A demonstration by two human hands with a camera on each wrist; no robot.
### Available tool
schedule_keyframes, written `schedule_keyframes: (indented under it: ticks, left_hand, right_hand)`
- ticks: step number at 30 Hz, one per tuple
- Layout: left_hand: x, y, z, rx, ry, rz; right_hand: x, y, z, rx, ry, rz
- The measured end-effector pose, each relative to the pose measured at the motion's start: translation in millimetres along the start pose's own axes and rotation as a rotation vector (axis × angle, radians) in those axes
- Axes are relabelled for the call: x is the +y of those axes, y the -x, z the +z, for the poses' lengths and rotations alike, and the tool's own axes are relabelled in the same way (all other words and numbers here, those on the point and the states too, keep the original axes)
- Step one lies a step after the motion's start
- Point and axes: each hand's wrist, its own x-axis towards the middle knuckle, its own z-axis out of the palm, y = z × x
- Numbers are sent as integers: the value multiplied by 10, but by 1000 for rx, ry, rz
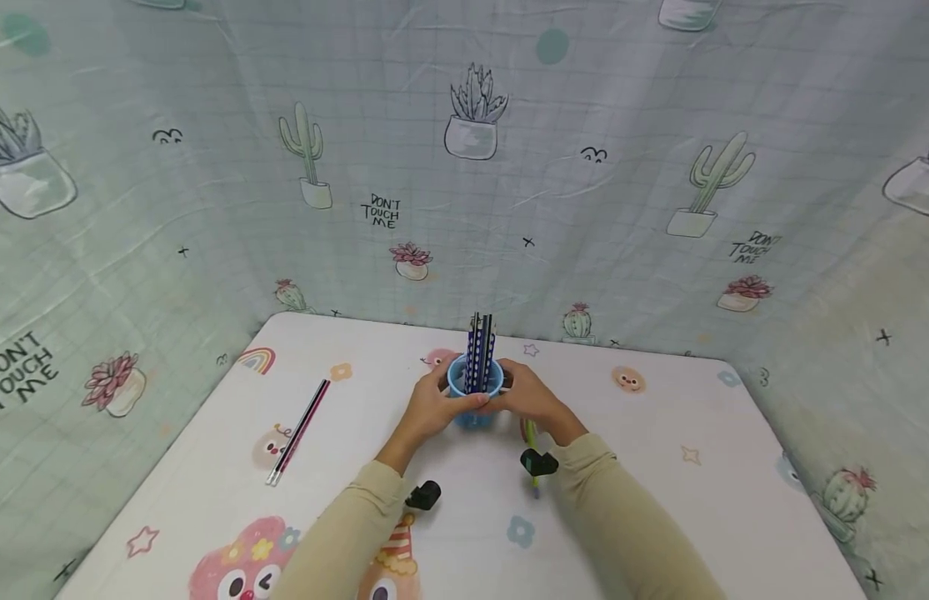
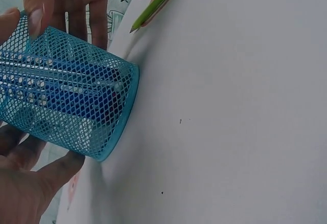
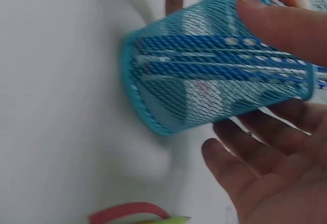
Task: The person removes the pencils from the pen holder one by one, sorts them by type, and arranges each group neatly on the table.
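When looking for the blue cup (image 2: 87,132), look right between the left hand (image 1: 427,407) and the right hand (image 1: 530,393). Touching both, so no nearer to one than to the other. Looking upright, with the long way running up and down between the palms, rim up near the thumbs and round bottom lower than the fingers. Hard to tell from here if resting on the worktop (image 1: 734,533) or held just over it.

On the left side, held by the left hand, with fingers along the wall and thumb across the near side. On the right side, held by the right hand in much the same way, thumb on the near side too. Not wide apart and not pinched tight, just as far apart as the cup is fat.

Inside the cup, standing up the same way and poking out above both hands, some pencils (image 1: 480,354), blue with white spots or dark. Too bunched up to count.

Just below the right hand, on its near side, look for a green pencil (image 1: 531,435), lying flat, with sharp tip toward that hand and other end back toward the person. Well off to the left of the left hand, see a dark pencil (image 1: 295,433) and a pink pencil (image 1: 302,430), side by side, flat and slanting, with far ends leaning toward the cup's side.
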Motion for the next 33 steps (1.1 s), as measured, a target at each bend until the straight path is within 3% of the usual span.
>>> schedule_keyframes:
  ticks: [5,12,15,21,33]
  left_hand:
    - [23,-4,3,-1,-13,-24]
    - [52,-7,6,1,-25,-63]
    - [46,0,8,1,-33,-68]
    - [33,6,-5,-1,-20,-55]
    - [-17,-13,-6,-1,-6,-34]
  right_hand:
    - [-94,4,-213,-104,-27,21]
    - [-241,-33,-396,-91,-108,25]
    - [-288,-51,-383,-7,-167,27]
    - [-359,-144,-221,260,-310,40]
    - [-413,-297,22,500,-25,33]
